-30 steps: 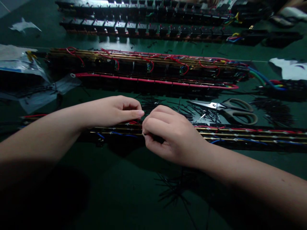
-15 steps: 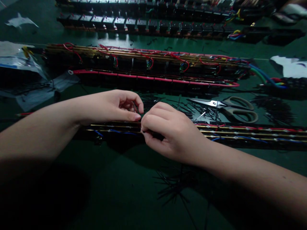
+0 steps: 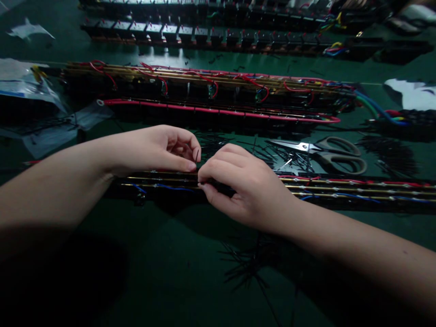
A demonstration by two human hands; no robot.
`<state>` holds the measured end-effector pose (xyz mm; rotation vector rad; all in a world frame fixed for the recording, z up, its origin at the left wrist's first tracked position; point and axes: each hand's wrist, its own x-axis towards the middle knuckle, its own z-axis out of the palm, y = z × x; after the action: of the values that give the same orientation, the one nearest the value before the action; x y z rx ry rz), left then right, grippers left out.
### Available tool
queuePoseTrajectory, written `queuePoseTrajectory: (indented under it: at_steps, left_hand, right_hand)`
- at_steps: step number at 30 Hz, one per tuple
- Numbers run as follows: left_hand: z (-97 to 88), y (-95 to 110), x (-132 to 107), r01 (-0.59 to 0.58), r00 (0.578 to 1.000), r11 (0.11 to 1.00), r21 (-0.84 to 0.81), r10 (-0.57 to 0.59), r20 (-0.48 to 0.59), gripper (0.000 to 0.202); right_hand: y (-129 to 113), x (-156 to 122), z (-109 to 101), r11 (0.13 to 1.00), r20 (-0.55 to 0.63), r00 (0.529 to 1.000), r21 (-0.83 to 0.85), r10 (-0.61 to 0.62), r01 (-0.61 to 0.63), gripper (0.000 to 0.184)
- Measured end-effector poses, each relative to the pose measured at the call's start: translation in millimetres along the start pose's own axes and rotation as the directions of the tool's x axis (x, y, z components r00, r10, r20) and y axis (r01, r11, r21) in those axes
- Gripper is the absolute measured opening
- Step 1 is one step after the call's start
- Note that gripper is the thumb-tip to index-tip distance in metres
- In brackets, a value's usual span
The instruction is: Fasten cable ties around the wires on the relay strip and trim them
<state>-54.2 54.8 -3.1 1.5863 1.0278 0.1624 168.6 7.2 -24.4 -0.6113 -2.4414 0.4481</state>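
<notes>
The green table point(image 3: 163, 277) is laid with long black strips in rows. The far strips point(image 3: 190, 34) lie at the back, and the wired strips point(image 3: 211, 97) in the middle carry looped red leads along their whole length, so they look finished. A bag point(image 3: 23, 86) lies at the left edge.

The near strip point(image 3: 344, 190) runs across the table just in front of the person, with brass rails and red and blue wires along it. Both hands meet on it left of its middle, so the work appears to stand partway along. The pictures do not show which side of that spot is already done; wires run the same on both sides.

Scissors point(image 3: 323, 154) lie untouched beyond the strip, blades together. Loose ties point(image 3: 252, 263) are scattered in front of and behind it, so plenty remain unused.

The right hand point(image 3: 245, 190) rests on the strip, fingers curled in and thumb pressed to fingertips — pinched on the strip's wires. Whether it also holds something thin there is hidden. The left hand point(image 3: 153, 150) sits just beside it, fingers curled — forefinger and thumb closed on a thin black tie point(image 3: 196, 155) above the rail.
</notes>
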Motion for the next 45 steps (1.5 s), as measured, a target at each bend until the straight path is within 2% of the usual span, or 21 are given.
queuePoseTrajectory:
  at_steps: [8,18,30,45]
  left_hand:
    - [4.1,5,-4,-0.013,1.000,0.999,-0.041,0.013,0.017,0.013]
    - [6.4,7,-4,-0.018,1.000,1.000,-0.015,0.018,0.010,0.015]
    - [8.3,5,-1,-0.171,0.982,0.974,0.148,0.181,-0.058,0.011]
    - [10.3,10,-3,-0.170,0.982,0.971,0.168,0.182,-0.058,0.010]
  right_hand:
    - [-2,1,-2,0.997,-0.054,0.996,0.014,0.073,-0.073,0.011]
    - [-5,5,-6,0.975,-0.044,0.975,0.036,0.219,-0.218,0.006]
    - [-5,6,-8,0.959,-0.048,0.960,0.073,0.276,-0.273,0.003]
    - [-4,10,-11,0.943,-0.006,0.947,0.098,0.322,-0.320,0.003]
